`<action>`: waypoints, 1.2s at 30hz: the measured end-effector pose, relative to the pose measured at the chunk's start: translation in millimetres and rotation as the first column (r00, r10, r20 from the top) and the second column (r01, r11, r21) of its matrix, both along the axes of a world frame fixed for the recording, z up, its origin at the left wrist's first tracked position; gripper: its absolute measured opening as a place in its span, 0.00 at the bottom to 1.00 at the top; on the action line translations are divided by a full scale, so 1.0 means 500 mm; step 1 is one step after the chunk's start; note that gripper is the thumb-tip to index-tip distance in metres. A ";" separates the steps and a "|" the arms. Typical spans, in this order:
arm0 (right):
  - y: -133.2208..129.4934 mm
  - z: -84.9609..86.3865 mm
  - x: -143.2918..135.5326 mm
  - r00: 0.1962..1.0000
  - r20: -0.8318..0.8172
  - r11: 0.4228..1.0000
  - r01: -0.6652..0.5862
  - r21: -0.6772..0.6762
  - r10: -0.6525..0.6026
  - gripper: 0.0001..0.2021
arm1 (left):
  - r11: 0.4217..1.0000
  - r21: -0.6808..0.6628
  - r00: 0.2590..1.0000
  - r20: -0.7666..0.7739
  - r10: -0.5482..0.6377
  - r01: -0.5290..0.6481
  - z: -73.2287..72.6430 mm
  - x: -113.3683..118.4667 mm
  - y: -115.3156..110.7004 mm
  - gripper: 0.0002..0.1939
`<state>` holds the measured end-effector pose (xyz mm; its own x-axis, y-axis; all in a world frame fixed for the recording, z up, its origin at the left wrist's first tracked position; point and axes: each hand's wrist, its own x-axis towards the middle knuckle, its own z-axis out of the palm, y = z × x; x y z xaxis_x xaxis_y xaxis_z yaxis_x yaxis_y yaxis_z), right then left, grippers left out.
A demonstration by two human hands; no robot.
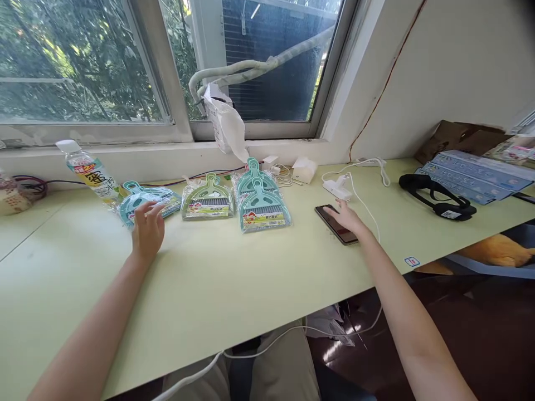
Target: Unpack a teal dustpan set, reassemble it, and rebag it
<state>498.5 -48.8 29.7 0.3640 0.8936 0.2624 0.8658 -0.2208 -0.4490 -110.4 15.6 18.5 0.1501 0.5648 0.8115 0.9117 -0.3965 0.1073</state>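
Note:
My left hand (147, 229) rests on the pale green table with bent fingers at the near edge of a wrapped blue dustpan set (166, 200); whether it grips the wrapping is unclear. My right hand (348, 217) lies with fingers spread over the top end of a dark phone (336, 225), touching it. Between the hands are a wrapped green dustpan and brush set (208, 205) and two wrapped teal sets, the front one (263, 213) overlapping the rear one (253, 177).
A drink bottle (92, 174) leans at the left. Behind the phone are a white power strip (337, 188), cables and a small white box (304, 170). A black strapped device (453, 209) and blue patterned packages (472, 174) lie at the right. A tissue pack (221, 125) hangs by the window.

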 end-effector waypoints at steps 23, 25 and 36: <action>-0.095 -0.015 0.007 0.981 0.159 0.974 -0.136 0.179 0.108 0.28 | 0.992 -0.129 0.998 -0.065 -0.018 0.009 -0.016 0.004 0.013 0.14; -0.096 -0.015 0.006 0.983 0.160 0.978 -0.116 0.175 0.088 0.28 | 0.991 -0.132 0.997 -0.070 -0.023 0.013 -0.016 0.003 0.013 0.14; -0.095 -0.026 0.016 0.984 0.156 0.966 -0.118 0.228 0.084 0.27 | 0.993 -0.106 0.996 -0.072 -0.058 0.050 -0.004 0.012 0.006 0.10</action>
<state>506.4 -96.5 16.5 0.2179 0.8303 0.5129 0.9374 -0.0318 -0.3468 -104.3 18.8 16.4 0.2409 0.6348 0.7342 0.8964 -0.4356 0.0825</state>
